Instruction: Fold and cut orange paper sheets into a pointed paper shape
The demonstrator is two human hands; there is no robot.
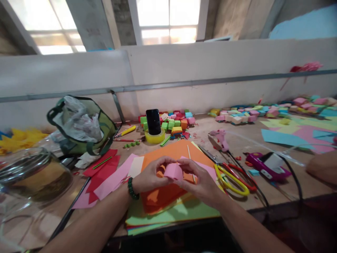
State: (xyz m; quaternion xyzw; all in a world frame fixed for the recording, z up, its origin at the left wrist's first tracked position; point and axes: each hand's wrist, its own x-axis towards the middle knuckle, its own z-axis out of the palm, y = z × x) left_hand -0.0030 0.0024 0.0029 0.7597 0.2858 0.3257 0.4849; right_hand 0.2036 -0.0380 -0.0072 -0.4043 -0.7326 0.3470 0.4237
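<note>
Both my hands hold a small pink folded paper piece [173, 171] above a stack of coloured paper sheets [168, 207]. My left hand [150, 175] curls its fingers over the piece's left side and wears a green bead bracelet on the wrist. My right hand [200, 179] pinches its right side with thumb and fingers. An orange sheet lies on top of the stack right under my hands. Yellow-handled scissors [229, 177] lie just right of my right hand.
A phone [153, 121] stands in a yellow tape roll. Several coloured paper cubes [176, 122] sit behind it and along the back right. A pink glue gun [220, 137], a purple tool [265, 165], a green bag [81, 126] and a glass jar [34, 175] are nearby. Another person's arm [321, 168] rests at far right.
</note>
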